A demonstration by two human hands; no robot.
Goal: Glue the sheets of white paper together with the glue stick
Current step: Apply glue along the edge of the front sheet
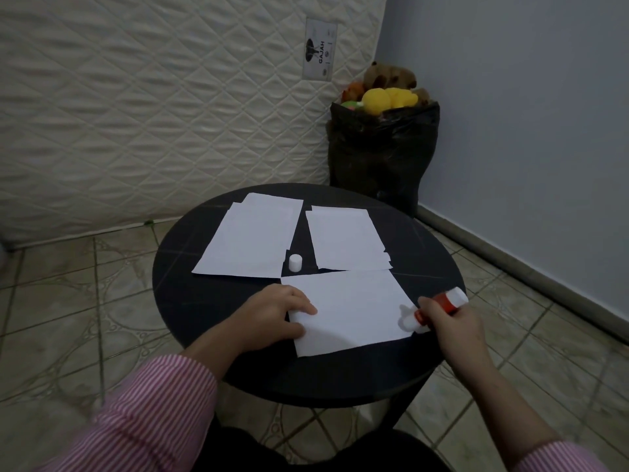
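Head view
Table (190, 287): a round, dark top is seen in the middle of the frame, over a tiled floor (61, 301).
Near sheet (354, 311): one white sheet is laid at the table's near side, lower centre of the frame.
Left stack (248, 236): white sheets are piled at the upper left of the table.
Right stack (347, 238): more white sheets are piled at the upper right of the table, apart from the left stack.
Cap (295, 262): a small white cap is stood upright between the two stacks, just above the near sheet.
Left hand (272, 315): it is laid on the near sheet's left edge, fingers curled down, nothing gripped.
Right hand (449, 321): it is closed around the glue stick.
Glue stick (442, 306): red and white, tilted, its lower end is set at the near sheet's right edge.
Background: a quilted mattress (153, 114) is leaned upright at upper left; a black bag (381, 155) of soft toys is seen at upper right.
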